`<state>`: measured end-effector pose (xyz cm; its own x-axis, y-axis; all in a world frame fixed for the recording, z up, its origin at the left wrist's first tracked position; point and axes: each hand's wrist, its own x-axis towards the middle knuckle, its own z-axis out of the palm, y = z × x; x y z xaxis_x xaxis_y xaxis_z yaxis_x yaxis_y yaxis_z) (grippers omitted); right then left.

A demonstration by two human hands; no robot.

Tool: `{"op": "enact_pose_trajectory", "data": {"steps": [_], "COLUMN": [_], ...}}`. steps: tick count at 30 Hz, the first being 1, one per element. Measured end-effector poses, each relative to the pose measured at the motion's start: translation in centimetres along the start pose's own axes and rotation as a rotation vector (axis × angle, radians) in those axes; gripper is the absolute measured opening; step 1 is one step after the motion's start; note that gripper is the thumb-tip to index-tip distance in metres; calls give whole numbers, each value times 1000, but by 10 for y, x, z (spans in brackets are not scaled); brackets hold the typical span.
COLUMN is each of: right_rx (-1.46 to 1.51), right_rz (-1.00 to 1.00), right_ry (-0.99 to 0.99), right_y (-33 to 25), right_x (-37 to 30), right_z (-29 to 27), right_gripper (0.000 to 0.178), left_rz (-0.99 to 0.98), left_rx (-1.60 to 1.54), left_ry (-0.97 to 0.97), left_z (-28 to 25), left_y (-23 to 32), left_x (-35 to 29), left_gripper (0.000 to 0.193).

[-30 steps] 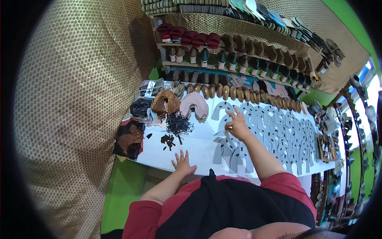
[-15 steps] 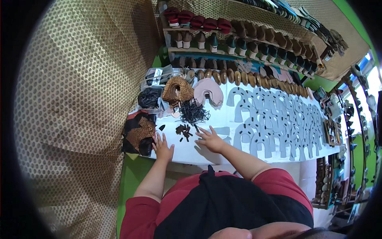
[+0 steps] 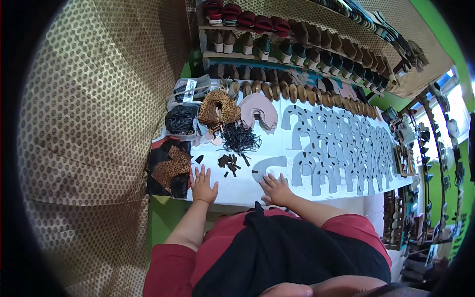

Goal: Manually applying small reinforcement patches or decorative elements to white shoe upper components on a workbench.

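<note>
My left hand (image 3: 204,186) lies flat with fingers stretched out on the white table, beside a folded black and leopard-print bundle (image 3: 170,171). A small dark pointed scrap (image 3: 199,159) lies just beyond its fingertips. My right hand (image 3: 277,191) has its fingers spread over the near part of a grey horseshoe-shaped shoe-upper piece (image 3: 271,162). That piece carries a small black strip on its left curve; its lower part is partly hidden by the hand. Between and beyond my hands sits a small pile of short dark strips (image 3: 229,162), with a tangle of thin black strips (image 3: 240,137) behind it.
Many similar grey U-shaped pieces (image 3: 341,148) overlap in rows on the right. Stacked leopard-print pieces (image 3: 217,109) and pink U-shaped pieces (image 3: 257,110) stand farther back. A black plastic bag (image 3: 181,119) is at the far left; wooden shoe lasts (image 3: 301,93) line the back edge.
My right hand has moved right and nearer, from beside the dark strips onto the grey piece, whose black strip is now visible. My left hand stays flat in nearly the same place.
</note>
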<state>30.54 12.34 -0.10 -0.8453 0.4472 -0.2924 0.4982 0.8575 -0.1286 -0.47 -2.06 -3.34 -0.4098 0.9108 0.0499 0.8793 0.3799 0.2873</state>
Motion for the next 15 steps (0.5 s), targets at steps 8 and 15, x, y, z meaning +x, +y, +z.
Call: {"op": "enact_pose_trajectory", "data": {"steps": [8,15], "right_rx": [67,275], "right_rz": [39,17], "right_ry": [189,339], "right_y": [-1,-36], "right_x": [32,119], "right_z": [16,-7], "right_gripper": [68,22], "left_rz": [-49,-64], "left_rx": [-34,-28], "left_ry": [-57,-42], "left_z": [-2,-3], "left_y": [4,3], "left_x": [3,4], "left_gripper": [74,74]}}
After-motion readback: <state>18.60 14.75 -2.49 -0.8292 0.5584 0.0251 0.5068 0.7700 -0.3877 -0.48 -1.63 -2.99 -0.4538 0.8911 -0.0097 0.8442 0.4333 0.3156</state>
